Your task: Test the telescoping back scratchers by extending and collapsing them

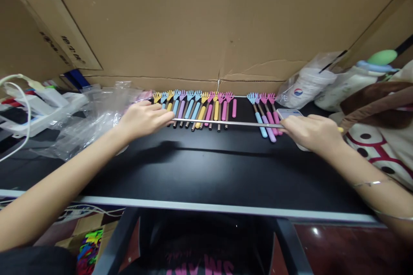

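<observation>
Stretched level above the black table is an extended back scratcher, its thin metal rod (pixel 226 123) spanning the gap between my hands. My left hand (pixel 145 118) is closed round one end, and the tip there is hidden in my fingers. My right hand (pixel 312 133) grips the other end, where a bit of yellow pokes out past the hand. Behind the rod lies a row of short back scratchers (pixel 195 114) in yellow, blue, purple and pink, claws toward the cardboard. A smaller group of back scratchers (pixel 266 120) lies to the right, near my right hand.
A phone (pixel 288 113) lies partly under my right hand. Clear plastic bags (pixel 93 116) and a white power strip (pixel 48 111) sit left. At right stand a bagged Pepsi cup (pixel 306 86), a bottle (pixel 358 84) and a patterned cloth bag (pixel 380 137). Cardboard (pixel 193 21) walls the back.
</observation>
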### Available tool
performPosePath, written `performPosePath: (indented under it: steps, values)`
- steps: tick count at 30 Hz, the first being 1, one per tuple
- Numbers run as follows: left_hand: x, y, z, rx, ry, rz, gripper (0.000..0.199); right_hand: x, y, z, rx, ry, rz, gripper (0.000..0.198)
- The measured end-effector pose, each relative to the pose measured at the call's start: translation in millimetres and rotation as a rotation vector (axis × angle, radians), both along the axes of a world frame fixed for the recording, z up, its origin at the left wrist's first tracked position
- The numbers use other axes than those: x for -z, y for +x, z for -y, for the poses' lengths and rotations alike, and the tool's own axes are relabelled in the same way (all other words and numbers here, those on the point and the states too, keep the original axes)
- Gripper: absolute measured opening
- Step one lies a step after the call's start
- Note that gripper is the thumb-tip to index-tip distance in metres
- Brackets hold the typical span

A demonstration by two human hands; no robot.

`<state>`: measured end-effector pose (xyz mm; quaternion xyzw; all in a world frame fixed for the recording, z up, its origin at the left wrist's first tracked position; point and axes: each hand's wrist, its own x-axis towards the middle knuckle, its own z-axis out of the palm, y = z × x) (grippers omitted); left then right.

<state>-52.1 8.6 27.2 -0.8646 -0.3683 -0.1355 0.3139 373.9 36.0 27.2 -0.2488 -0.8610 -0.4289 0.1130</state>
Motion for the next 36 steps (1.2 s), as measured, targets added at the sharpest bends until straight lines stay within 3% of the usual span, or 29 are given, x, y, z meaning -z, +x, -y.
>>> performPosePath:
  steps: [4,9,15,20,26,29,36]
  values:
    - [5.2,-20,-3,-0.002,0.155,-0.108,0.038,-1,19,-3,-0.051,0.030,-0.036,0.042]
    - [7.1,-43,-7,-0.028,0.177,-0.101,0.035,5,50,-8,0.093,0.050,-0.038,0.038]
    - [8.0,-61,-9,-0.093,0.180,-0.141,0.036,10,74,-14,0.361,-0.083,-0.026,0.033]
    - [4.1,-61,-8,-0.135,0.235,-0.221,0.035,11,71,-15,0.382,-0.072,-0.019,0.031]
    - [8.1,-61,-7,-0.130,0.117,-0.134,0.039,10,71,-10,0.416,-0.154,-0.060,0.034]
    - [11.2,-64,-5,-0.113,0.154,-0.147,0.035,13,73,-5,0.394,-0.180,-0.121,0.038]
    - [12.1,-67,1,-0.162,0.253,-0.198,0.030,17,81,-3,0.351,-0.058,-0.173,0.037]
